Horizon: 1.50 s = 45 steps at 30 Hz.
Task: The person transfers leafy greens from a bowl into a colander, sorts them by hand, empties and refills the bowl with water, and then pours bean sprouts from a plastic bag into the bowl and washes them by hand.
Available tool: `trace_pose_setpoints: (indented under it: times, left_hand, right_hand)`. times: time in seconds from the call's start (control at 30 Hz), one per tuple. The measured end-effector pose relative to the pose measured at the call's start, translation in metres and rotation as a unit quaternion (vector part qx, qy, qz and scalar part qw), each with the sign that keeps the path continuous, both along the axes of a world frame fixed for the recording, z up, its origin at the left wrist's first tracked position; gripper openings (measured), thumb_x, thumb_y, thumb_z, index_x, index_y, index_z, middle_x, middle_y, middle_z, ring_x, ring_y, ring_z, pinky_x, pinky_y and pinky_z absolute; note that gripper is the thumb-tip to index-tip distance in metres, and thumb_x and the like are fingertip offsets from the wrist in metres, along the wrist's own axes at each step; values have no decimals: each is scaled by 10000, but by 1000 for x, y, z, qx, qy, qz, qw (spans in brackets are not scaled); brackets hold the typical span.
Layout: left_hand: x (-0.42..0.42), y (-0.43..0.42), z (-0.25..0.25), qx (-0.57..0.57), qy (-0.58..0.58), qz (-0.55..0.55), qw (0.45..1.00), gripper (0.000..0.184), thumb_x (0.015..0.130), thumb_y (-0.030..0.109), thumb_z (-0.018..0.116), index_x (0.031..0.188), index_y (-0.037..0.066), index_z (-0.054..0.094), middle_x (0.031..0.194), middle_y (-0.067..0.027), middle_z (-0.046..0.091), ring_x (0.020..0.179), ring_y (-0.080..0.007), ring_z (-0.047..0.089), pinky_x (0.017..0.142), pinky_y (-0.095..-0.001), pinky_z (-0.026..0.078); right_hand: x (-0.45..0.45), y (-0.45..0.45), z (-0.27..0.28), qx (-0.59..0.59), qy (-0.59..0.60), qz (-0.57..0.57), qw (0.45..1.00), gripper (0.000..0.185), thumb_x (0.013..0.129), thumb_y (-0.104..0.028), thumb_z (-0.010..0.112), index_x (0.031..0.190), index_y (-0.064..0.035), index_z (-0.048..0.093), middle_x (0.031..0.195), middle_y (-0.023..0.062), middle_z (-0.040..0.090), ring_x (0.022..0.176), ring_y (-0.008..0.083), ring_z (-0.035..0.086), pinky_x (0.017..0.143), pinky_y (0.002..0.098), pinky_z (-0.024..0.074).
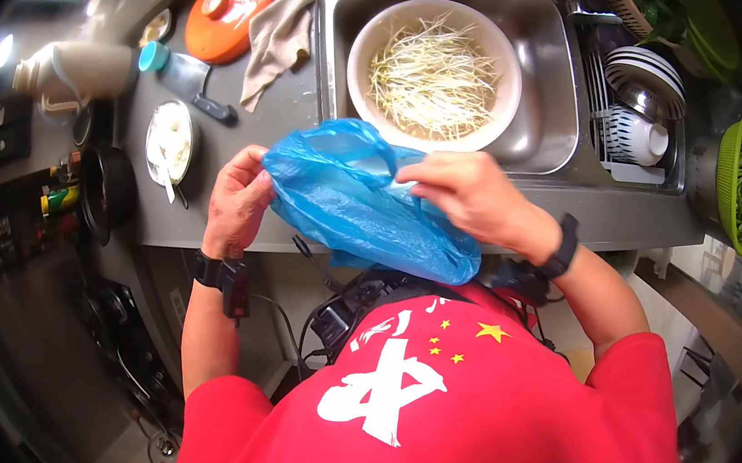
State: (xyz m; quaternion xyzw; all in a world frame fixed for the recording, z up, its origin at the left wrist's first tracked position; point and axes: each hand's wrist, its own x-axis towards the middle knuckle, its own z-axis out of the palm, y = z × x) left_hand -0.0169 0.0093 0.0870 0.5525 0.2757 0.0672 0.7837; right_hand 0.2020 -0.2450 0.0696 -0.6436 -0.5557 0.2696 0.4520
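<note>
A crinkled blue plastic bag (365, 199) is stretched between my two hands, in front of the sink edge. My left hand (241, 194) pinches its left side between thumb and fingers. At the bag's upper right, my right hand (476, 193) has its fingers closed on the rim. What is inside the bag, if anything, is hidden from me. Just beyond it, a pale round basin (359, 70) full of bean sprouts (434, 79) stands in the steel sink (543, 86).
Left on the counter are an orange lid (241, 6), a beige cloth (282, 34), a cleaver (187, 81) and a white dish with a spoon (169, 143). To the right are a rack with bowls (644, 80) and a green basket of green beans (729, 181).
</note>
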Motion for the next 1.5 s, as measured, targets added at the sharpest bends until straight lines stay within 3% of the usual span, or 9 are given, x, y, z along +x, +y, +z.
trace_pose_setpoints:
  times: [0.27,0.5,0.7,0.83,0.93,1.03,1.2,1.4,1.5]
  left_hand:
    - [13,-31,13,14,40,-98,994,85,934,109,668,976,63,610,899,34,629,821,-57,558,749,-215,454]
    - [-6,-20,2,57,58,-21,996,83,961,120,627,1011,65,589,952,19,639,861,-63,590,793,-229,488]
    - [-20,-9,-6,38,49,12,998,98,966,70,586,1062,68,571,992,5,635,899,-82,609,830,-260,512]
    - [-13,-13,-2,36,44,1,998,103,964,72,588,1065,63,569,987,4,634,889,-79,609,818,-248,508]
    - [-10,-14,0,38,46,-7,998,103,964,86,599,1061,64,573,976,9,634,872,-68,599,794,-233,497]
    - [-4,-17,3,44,44,-19,998,107,959,99,616,1051,63,576,960,16,632,851,-57,582,768,-215,480]
    - [6,-25,12,63,41,-35,997,110,947,105,641,1032,62,587,933,28,625,832,-54,565,757,-206,458]
    - [40,-42,27,110,38,-159,980,236,937,32,619,1171,0,602,979,-19,654,882,-95,590,809,-249,491]
    - [64,-50,42,199,35,-221,954,452,927,114,657,1343,-13,534,1195,-69,636,982,-133,597,841,-263,485]
  right_hand:
    - [-41,52,-102,-69,-205,-39,976,147,929,-221,520,930,-111,618,832,116,636,828,300,647,721,416,497]
    - [-18,12,-54,4,-86,-100,991,74,845,-133,627,810,-70,643,779,131,646,755,335,642,643,405,504]
    - [33,-13,-42,-67,359,-310,878,203,864,-138,743,1007,5,727,736,22,681,598,51,564,514,231,445]
    - [84,-16,-46,-52,597,-195,777,243,936,-140,670,1092,46,676,769,-1,629,485,41,456,541,185,432]
    - [106,-6,-49,-106,548,-167,813,377,935,-202,677,1191,69,623,704,-11,576,552,52,489,600,232,463]
    - [91,1,-47,-213,23,-263,941,567,879,-276,730,1296,70,562,729,-8,593,622,97,550,647,265,492]
    - [9,-33,2,-165,173,57,969,1029,703,-316,847,1508,-8,284,1294,181,546,828,201,592,773,336,517]
    - [-31,-71,-14,-211,-23,70,975,389,828,-85,679,1201,1,612,966,232,670,832,377,631,773,373,508]
    - [-16,-118,21,-165,196,-65,964,205,817,-53,619,1005,-24,697,881,199,675,794,319,667,743,369,517]
